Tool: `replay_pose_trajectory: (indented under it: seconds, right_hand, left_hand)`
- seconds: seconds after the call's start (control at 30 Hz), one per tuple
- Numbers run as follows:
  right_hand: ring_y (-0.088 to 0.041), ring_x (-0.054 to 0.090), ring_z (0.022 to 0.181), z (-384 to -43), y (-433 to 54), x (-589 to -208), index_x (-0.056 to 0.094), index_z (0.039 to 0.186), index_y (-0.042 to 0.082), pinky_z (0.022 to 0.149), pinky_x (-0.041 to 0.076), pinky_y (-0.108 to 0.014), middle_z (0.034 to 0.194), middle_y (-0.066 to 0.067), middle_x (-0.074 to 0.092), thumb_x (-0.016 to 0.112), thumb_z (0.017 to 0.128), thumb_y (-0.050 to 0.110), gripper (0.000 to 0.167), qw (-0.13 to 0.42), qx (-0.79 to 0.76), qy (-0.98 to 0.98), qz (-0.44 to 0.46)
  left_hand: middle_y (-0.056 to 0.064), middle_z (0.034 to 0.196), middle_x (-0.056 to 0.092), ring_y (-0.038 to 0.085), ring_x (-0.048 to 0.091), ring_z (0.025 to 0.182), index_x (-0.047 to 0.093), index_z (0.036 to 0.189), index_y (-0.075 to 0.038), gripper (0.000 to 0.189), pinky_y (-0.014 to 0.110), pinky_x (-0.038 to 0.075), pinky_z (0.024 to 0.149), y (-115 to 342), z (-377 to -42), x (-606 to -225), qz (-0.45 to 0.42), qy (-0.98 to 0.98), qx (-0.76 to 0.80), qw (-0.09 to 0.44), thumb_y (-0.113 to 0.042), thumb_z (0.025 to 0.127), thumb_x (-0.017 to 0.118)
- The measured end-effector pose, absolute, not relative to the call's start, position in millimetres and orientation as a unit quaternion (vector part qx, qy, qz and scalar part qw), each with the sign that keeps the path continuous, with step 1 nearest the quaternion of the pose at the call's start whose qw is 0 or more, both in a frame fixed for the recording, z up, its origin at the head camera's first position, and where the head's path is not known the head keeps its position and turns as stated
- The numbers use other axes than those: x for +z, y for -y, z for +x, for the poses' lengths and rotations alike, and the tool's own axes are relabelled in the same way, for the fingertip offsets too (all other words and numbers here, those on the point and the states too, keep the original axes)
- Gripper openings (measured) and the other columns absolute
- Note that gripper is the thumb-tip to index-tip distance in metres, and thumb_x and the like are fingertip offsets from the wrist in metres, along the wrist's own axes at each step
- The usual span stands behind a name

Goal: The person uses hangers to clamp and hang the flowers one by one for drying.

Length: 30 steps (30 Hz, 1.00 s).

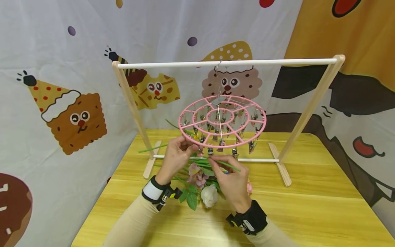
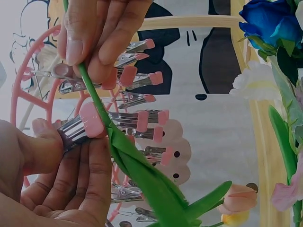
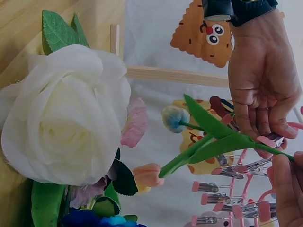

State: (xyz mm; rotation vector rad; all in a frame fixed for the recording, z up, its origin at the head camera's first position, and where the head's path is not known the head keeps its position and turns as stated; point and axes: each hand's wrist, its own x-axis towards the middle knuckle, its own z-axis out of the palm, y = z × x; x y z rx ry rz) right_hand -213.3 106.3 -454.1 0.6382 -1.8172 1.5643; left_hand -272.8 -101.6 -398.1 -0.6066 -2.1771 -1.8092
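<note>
My left hand (image 1: 179,151) pinches a metal clip (image 2: 75,133) with pink tips, under the front left rim of a round pink hanging rack (image 1: 179,120). My right hand (image 1: 231,180) pinches the green stem (image 1: 236,168) of an artificial tulip (image 3: 175,118), blue and white with long green leaves (image 3: 218,124). In the left wrist view the stem runs right along the clip's pink tips; whether the tips grip it I cannot tell. Several other clips (image 2: 142,120) dangle around the rack.
A white crossbar (image 1: 172,64) on wooden posts (image 1: 131,103) carries the rack. On the wooden table (image 1: 321,206) below lie artificial flowers, among them a white rose (image 1: 209,196), a pinkish blossom (image 1: 197,175) and a blue rose (image 2: 270,23). A printed cloth (image 1: 160,31) hangs behind.
</note>
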Motion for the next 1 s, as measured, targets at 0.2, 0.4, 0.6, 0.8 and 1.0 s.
replay_pose_trajectory:
  seconds: [0.2,0.4,0.6,0.8,1.0]
  right_hand:
    - [-0.016,0.083,0.108,-215.7,-104.5,-450.3,0.087,0.122,0.008,0.102,0.071,-0.038,0.119,-0.016,0.084,0.085,0.105,0.0,0.019,0.326,0.6,0.691,0.238]
    - [-0.019,0.086,0.1,-220.9,-103.7,-449.5,0.089,0.116,0.008,0.095,0.072,-0.032,0.112,-0.017,0.086,0.088,0.101,-0.005,0.02,0.331,0.607,0.685,0.232]
    - [-0.019,0.086,0.1,-222.5,-103.6,-449.5,0.089,0.115,0.007,0.097,0.071,-0.03,0.112,-0.016,0.086,0.089,0.099,-0.006,0.021,0.338,0.6,0.688,0.23]
    - [-0.014,0.087,0.102,-222.8,-103.3,-449.7,0.087,0.121,0.002,0.096,0.071,-0.03,0.114,-0.021,0.085,0.085,0.101,-0.009,0.023,0.329,0.612,0.679,0.237]
    - [-0.018,0.088,0.108,-220.1,-104.0,-452.1,0.085,0.131,0.0,0.095,0.072,-0.031,0.125,-0.02,0.087,0.084,0.102,-0.009,0.03,0.316,0.597,0.695,0.246]
  left_hand:
    - [0.022,0.107,0.088,0.014,0.085,0.089,0.084,0.113,0.0,0.008,0.04,0.073,0.084,99.5,-271.4,-397.1,-0.215,0.75,-0.613,0.122,0.001,0.108,0.078]
    - [0.022,0.108,0.088,0.011,0.084,0.09,0.084,0.113,-0.001,0.008,0.028,0.07,0.084,97.9,-270.5,-396.5,-0.214,0.748,-0.618,0.112,0.002,0.109,0.077]
    - [0.021,0.11,0.088,0.013,0.084,0.093,0.083,0.117,-0.002,0.01,0.028,0.069,0.086,98.7,-270.7,-396.9,-0.217,0.751,-0.615,0.105,-0.001,0.109,0.078]
    - [0.019,0.115,0.088,0.019,0.085,0.099,0.082,0.124,-0.004,0.013,0.033,0.071,0.092,101.5,-270.2,-398.7,-0.228,0.756,-0.606,0.095,-0.006,0.112,0.076]
    - [0.018,0.123,0.087,0.022,0.084,0.104,0.081,0.134,-0.005,0.021,0.031,0.068,0.096,104.4,-271.8,-401.5,-0.237,0.762,-0.596,0.09,-0.012,0.115,0.075]
